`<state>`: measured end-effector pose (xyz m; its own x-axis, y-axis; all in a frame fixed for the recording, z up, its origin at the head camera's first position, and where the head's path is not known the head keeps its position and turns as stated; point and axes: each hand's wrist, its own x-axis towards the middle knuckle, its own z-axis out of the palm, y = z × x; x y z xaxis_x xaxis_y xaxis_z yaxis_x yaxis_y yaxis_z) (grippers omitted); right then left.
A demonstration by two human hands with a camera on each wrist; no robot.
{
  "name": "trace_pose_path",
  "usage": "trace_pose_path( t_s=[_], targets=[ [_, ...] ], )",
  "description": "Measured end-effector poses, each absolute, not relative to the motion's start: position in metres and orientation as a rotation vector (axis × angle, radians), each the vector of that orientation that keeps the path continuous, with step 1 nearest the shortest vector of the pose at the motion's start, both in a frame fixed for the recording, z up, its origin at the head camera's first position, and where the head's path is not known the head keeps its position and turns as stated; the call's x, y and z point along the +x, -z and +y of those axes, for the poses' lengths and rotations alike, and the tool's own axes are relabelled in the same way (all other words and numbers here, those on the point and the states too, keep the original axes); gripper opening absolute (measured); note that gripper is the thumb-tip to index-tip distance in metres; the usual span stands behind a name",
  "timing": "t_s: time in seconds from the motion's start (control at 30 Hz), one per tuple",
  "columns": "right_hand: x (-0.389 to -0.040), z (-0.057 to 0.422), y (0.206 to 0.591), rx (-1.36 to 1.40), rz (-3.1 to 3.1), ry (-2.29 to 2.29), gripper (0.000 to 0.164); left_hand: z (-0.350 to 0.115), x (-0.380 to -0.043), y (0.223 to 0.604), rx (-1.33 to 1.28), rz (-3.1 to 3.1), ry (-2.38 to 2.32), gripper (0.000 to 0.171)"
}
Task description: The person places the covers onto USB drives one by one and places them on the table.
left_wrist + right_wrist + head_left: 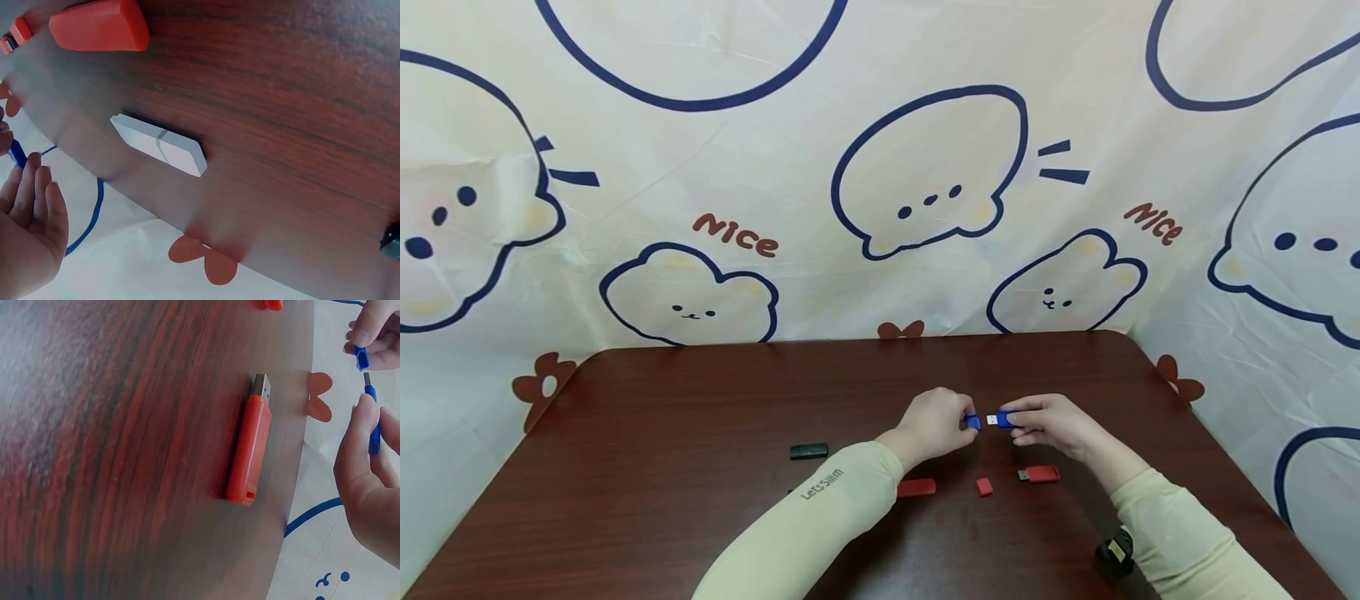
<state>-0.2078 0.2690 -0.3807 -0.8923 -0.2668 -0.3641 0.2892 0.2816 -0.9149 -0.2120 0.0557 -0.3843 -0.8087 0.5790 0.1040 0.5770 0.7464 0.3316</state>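
Between the thumb and fingers of my left hand (934,425) is a small blue cap (973,422), its open end facing right. My right hand (1056,425) pinches a blue USB stick (1004,419), with the bare metal plug pointing left at the cap. A narrow gap separates plug and cap, which also shows in the right wrist view, where the cap (362,357) is above the stick (374,434). Nearest below the right hand, an uncapped red USB stick (1042,474) lies on the table, with a loose red cap (984,486) to its left.
Another red USB stick (919,487) lies partly behind my left sleeve (820,517). Farther left on the brown table (662,433) is a black USB stick (808,451). In the left wrist view, a white USB stick (159,145) lies on the tabletop. A printed curtain (820,292) hangs behind.
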Motion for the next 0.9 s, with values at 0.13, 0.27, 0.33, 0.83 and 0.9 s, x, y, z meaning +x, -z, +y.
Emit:
trace_pose_path(
  t_s=[0.13, 0.27, 0.33, 0.83, 0.9],
  targets=[
    [-0.2083, 0.2669, 0.3814, 0.024, 2.108, 1.648, 0.034, 0.0562, -0.2114, 0.3840, 0.971, 2.925, -0.552, 0.018],
    [-0.2091, 0.2653, 0.3825, 0.036, 2.106, 1.647, 0.034, 0.0566, -0.2106, 0.3829, 0.964, 2.918, -0.564, 0.018],
    [-0.2092, 0.2649, 0.3830, 0.038, 2.097, 1.651, 0.033, 0.0567, -0.2104, 0.3827, 0.961, 2.915, -0.572, 0.018],
    [-0.2043, 0.2606, 0.3812, -0.008, 2.106, 1.622, 0.036, 0.0590, -0.2097, 0.3857, 0.999, 2.937, -0.535, 0.018],
    [-0.2042, 0.2602, 0.3811, -0.007, 2.106, 1.623, 0.036, 0.0589, -0.2091, 0.3849, 1.002, 2.941, -0.533, 0.017]
  ],
)
